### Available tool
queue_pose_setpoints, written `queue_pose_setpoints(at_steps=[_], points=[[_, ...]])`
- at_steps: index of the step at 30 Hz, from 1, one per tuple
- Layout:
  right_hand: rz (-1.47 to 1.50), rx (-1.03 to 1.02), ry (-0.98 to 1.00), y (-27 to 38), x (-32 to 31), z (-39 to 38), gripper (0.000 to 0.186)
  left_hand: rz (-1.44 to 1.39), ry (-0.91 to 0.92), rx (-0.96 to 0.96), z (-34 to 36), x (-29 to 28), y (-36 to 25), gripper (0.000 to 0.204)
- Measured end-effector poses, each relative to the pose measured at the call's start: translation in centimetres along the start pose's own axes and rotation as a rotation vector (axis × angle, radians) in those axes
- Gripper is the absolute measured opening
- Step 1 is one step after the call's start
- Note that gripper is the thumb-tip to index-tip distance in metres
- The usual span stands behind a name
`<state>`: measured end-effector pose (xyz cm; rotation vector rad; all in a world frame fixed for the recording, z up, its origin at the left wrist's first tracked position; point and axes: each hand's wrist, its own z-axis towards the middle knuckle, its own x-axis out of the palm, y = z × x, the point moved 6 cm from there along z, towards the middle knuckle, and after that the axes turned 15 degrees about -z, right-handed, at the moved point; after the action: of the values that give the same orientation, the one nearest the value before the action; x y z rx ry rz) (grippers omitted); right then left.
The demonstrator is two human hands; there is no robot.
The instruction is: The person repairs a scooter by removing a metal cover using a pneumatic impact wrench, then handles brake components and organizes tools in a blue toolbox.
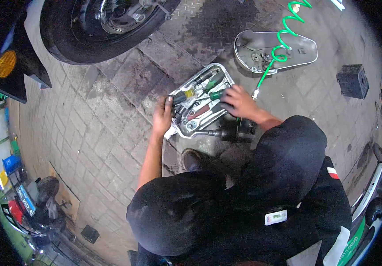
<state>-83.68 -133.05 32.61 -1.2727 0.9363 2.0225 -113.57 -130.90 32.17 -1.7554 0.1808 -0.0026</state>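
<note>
A metal tray full of hand tools lies on the paving in front of me. At its left side my left hand is closed around the dark end of a yellow-and-black screwdriver handle. Over the tray's right side, my right hand has its fingers curled round a green screwdriver handle, partly hidden by them. Another green-handled screwdriver lies near the tray's far end. A ratchet rests at the near end, among wrenches and sockets.
A dark impact wrench with a long socket lies just below the tray. Beyond is a grey cover, crossed by a coiled green air hose. A motorcycle wheel stands far left, a black block right. My shoe is close by.
</note>
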Motion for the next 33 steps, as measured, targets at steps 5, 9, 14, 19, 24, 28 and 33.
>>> queue_pose_setpoints(at_steps=[5,9,14,19,24,28,33], points=[[0.031,-0.238,0.058,5.8,1.2,-0.2,0.031,0.272,-0.021,-0.049,-0.6,1.9,-0.7,0.035],[0.004,-0.291,0.043,9.7,4.1,1.9,0.026,0.385,0.012,0.063,-0.6,2.7,-2.0,0.033],[-0.095,-0.335,0.122,14.3,7.4,4.7,0.015,0.274,-0.213,0.098,-4.2,-2.0,-2.3,0.027],[-0.077,-0.301,0.184,15.1,8.3,5.2,0.014,0.199,-0.301,0.033,-9.8,-4.7,-0.2,0.021],[-0.038,-0.321,0.23,15.2,9.1,5.5,0.015,-0.04,-0.398,-0.009,-14.4,-4.9,4.7,0.02],[0.01,-0.438,0.239,15.5,8.1,4.7,0.02,-0.076,-0.372,-0.021,-14.5,-4.4,5.5,0.02],[0.534,-0.362,0.126,12.0,4.2,2.6,0.03,-0.007,-0.398,0.016,-12.3,-4.8,4.0,0.019]])
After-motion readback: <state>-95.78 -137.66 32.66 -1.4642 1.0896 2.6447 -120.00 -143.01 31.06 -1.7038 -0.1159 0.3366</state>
